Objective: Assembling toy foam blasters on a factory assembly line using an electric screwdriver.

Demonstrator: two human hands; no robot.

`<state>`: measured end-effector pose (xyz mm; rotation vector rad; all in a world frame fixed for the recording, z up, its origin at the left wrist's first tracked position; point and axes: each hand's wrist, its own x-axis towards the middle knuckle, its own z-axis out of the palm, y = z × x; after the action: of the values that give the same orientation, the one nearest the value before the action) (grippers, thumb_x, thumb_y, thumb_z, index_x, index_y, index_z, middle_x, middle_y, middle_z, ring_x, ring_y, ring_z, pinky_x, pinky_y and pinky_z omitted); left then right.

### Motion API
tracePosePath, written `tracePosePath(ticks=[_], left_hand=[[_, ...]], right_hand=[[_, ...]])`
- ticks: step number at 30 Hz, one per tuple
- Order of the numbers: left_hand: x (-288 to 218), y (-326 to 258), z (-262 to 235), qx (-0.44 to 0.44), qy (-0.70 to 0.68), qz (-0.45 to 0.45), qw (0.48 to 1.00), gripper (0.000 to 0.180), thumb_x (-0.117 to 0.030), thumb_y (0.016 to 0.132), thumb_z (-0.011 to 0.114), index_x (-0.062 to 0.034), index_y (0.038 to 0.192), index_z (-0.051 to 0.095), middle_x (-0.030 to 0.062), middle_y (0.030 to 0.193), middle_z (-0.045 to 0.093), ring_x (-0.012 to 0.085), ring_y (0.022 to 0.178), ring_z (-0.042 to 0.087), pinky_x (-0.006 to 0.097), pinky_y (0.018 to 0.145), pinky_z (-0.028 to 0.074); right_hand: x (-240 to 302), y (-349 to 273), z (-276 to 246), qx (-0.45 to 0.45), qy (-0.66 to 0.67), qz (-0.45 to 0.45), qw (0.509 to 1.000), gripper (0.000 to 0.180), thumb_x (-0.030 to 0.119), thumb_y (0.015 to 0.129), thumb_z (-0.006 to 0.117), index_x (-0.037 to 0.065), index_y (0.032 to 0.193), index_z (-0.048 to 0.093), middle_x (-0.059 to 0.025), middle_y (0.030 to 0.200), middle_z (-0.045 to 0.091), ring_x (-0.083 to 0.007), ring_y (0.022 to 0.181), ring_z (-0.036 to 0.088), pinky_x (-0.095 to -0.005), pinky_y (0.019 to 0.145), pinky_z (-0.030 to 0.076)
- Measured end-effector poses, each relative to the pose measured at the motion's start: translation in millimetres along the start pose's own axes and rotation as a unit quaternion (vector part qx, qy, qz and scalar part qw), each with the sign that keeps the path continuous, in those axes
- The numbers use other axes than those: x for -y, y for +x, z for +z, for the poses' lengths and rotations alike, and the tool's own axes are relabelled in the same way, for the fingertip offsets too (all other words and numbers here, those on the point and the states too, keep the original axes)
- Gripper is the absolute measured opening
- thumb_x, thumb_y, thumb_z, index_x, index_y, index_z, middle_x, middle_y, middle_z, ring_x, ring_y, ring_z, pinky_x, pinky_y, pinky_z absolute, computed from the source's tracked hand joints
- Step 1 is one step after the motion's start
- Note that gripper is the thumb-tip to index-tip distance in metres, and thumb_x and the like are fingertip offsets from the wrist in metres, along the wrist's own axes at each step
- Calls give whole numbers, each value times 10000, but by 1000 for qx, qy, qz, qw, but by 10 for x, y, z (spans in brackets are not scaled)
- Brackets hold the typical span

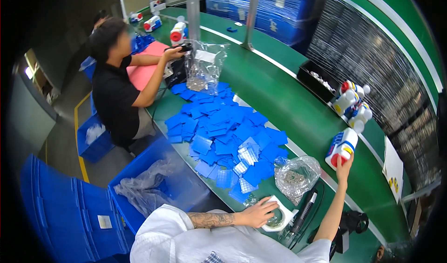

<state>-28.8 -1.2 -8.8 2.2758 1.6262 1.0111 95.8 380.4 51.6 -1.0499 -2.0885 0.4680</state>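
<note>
My left hand (pixel 259 213) is on the near edge of the table, its fingers curled over a white part (pixel 287 216) with a round opening. My right hand (pixel 343 168) reaches out over the green conveyor and grips a white bottle-shaped item (pixel 345 143) with a red end and blue side. It lies tilted, the red end toward me. Beside the white part is a black electric screwdriver (pixel 306 208) with a cable. A clear plastic bag (pixel 296 177) of small metal pieces sits just beyond my left hand.
Blue plastic sheets (pixel 223 132) are heaped across the table. Several similar white items (pixel 352 100) stand at the conveyor's far side, near a black tray (pixel 316 79). Another person (pixel 116 76) works at the left, holding a black tool. Blue bins (pixel 153 179) stand at my left.
</note>
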Motion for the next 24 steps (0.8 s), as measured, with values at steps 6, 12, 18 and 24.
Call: tracePosePath(ticks=[6, 12, 18, 24], left_hand=[[-44, 21, -24, -35, -19, -11, 999, 254, -160, 631, 598, 3, 804, 510, 213, 1200, 387, 313, 1187, 323, 496, 1008, 198], [6, 10, 1, -43, -40, 12, 998, 252, -148, 624, 584, -7, 810, 490, 222, 1226, 373, 317, 1190, 329, 524, 997, 213], [-22, 23, -4, -48, -40, -5, 998, 226, -132, 618, 580, -2, 783, 495, 218, 1225, 375, 312, 1187, 336, 516, 1002, 216], [-40, 28, -19, -44, -51, -7, 998, 185, -131, 649, 581, 2, 764, 522, 203, 1198, 382, 311, 1182, 330, 493, 1005, 202]], right_hand=[[-115, -884, -158, 7, 17, 150, 989, 666, 227, 836, 510, 118, 1359, 113, -227, 1293, 331, -365, 1168, 365, -386, 933, 324], [-208, -1342, 119, -105, -180, 37, 977, 291, 80, 765, 488, -38, 1030, 516, -206, 1084, 505, -340, 1019, 471, -378, 880, 360], [-52, -1353, 84, -104, -153, 77, 980, 286, 55, 733, 493, -23, 1007, 515, -172, 1046, 531, -325, 994, 488, -375, 868, 364], [27, -1356, 45, -123, -137, 69, 981, 294, 51, 730, 502, -21, 1015, 513, -173, 1046, 531, -324, 994, 489, -372, 872, 361]])
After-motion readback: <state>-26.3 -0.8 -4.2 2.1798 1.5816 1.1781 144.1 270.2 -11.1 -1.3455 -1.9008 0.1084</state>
